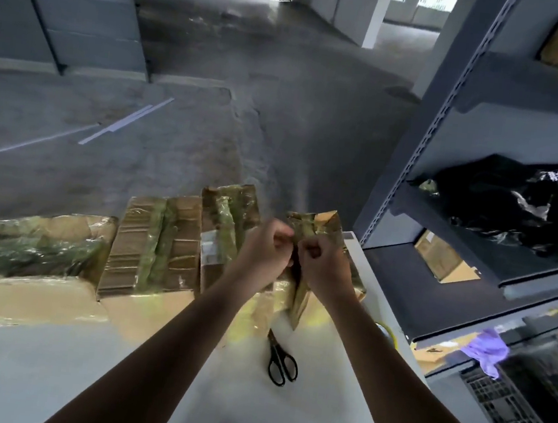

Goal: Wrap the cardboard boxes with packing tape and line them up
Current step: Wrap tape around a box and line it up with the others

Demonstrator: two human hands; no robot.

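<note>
Several cardboard boxes wrapped in shiny clear tape sit in a row along the far edge of the white table (pixel 183 390): a wide box (pixel 35 254) at the left, a ribbed box (pixel 160 243) beside it, and a taller box (pixel 225 219). The rightmost box (pixel 320 229) stands at the table's right end. My left hand (pixel 267 248) and my right hand (pixel 324 261) are both closed in fists against this box, pinching the tape on its near face. What exactly lies between the fingers is hidden.
Black scissors (pixel 281 359) lie on the table below my hands. A tape roll (pixel 385 331) peeks out at the table's right edge. A grey metal shelf (pixel 477 215) with black bags, a purple cloth and a crate stands close on the right. Concrete floor lies beyond.
</note>
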